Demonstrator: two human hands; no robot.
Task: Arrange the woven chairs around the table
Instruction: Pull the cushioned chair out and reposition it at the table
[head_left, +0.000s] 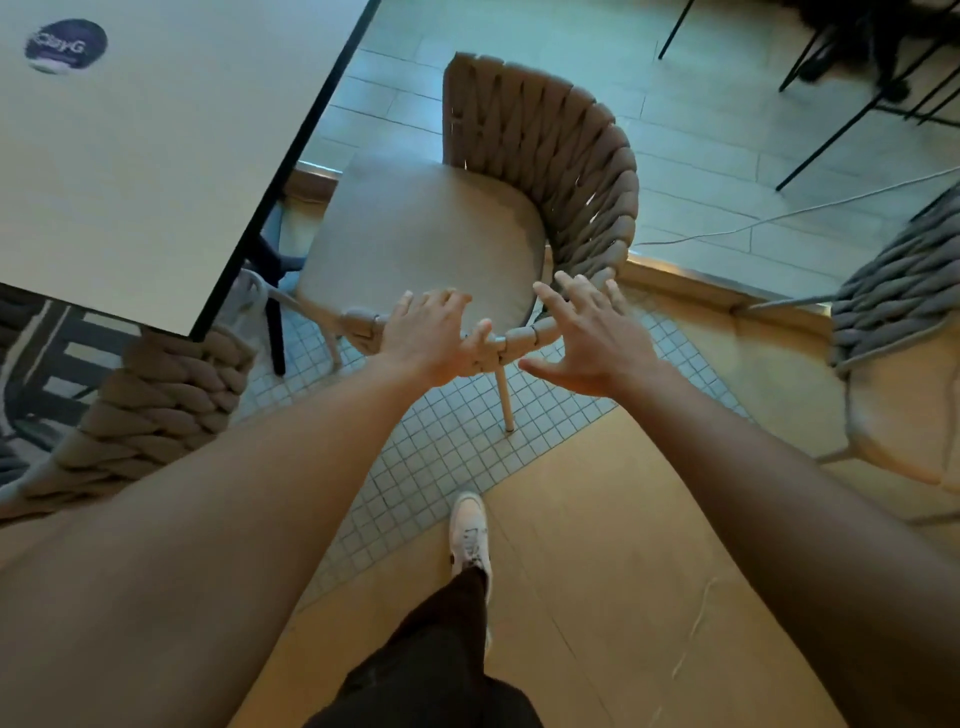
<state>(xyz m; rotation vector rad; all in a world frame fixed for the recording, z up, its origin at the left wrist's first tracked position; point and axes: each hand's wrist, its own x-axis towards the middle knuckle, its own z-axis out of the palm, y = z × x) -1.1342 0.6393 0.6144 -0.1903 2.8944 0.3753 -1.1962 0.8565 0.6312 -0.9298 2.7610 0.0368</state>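
Observation:
A tan woven chair (550, 156) with a grey seat cushion stands in the middle of the view, its seat turned towards the white table (130, 156) at the upper left. My left hand (431, 332) lies flat over the chair's near woven armrest, fingers spread, thumb touching the rim. My right hand (587, 332) hovers just right of it with fingers spread apart, holding nothing. A second tan woven chair (161, 405) shows its back at the lower left, beside the table's corner.
A grey woven chair (898, 291) stands at the right edge. Black thin-legged furniture (857, 93) is at the top right, with a cable across the tiles. My white shoe (470, 530) is on the floor below the chair. A dark table leg (272, 312) stands under the table.

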